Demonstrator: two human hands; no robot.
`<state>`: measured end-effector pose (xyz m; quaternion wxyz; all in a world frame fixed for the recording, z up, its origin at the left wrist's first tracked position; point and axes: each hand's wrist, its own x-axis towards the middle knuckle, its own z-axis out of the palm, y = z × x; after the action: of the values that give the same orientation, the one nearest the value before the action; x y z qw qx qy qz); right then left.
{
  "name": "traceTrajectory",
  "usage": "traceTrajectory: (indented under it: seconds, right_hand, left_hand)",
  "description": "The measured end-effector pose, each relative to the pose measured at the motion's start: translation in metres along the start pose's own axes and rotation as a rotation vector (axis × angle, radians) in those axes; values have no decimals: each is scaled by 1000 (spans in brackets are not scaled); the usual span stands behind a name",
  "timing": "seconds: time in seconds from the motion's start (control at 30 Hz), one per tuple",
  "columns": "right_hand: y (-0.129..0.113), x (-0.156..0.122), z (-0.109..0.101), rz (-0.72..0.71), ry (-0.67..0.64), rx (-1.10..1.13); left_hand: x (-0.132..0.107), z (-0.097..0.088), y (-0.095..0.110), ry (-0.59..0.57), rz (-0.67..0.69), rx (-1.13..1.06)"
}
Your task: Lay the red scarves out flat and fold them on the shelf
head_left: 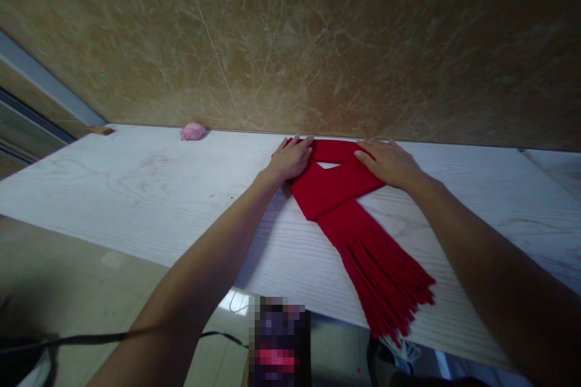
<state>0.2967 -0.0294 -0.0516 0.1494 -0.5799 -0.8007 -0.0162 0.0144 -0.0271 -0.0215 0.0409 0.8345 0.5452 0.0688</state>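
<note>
A red fringed scarf [338,184] lies folded into a loop on the white wood-grain table, with a small gap showing the tabletop near its far side. Its fringed end points toward the front edge at the right. My left hand [293,158] rests flat on the loop's left corner, fingers stretched out. On the right corner lies my right hand [388,162], palm down with its thumb apart from the fingers. Neither hand grips the cloth.
Behind the white table [136,193] rises a brown marbled wall [290,42]. A pink pig figure [193,131] sits by the wall at the left, and a small brown block [100,130] is at the far left corner. A black cable [91,338] hangs below the front edge.
</note>
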Motion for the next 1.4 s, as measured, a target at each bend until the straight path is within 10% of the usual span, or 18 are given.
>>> traceTrajectory:
  seconds: [0.27,0.47,1.0,1.23,1.4]
  right_hand:
    - [4,1,5,-16,40,32]
    - [1,1,0,9,3,15]
    - [-8,2,-3,-32,-65,-33]
    - [-17,0,-9,33,108,-55]
    - [-18,1,-9,29,-74,-78]
  left_hand:
    - [-1,-1,2,185,-42,25]
    - [4,3,2,-34,9,23]
    - [2,2,3,-1,25,34]
    - [-6,-8,12,47,21,26]
    - [-2,-2,10,-25,37,85]
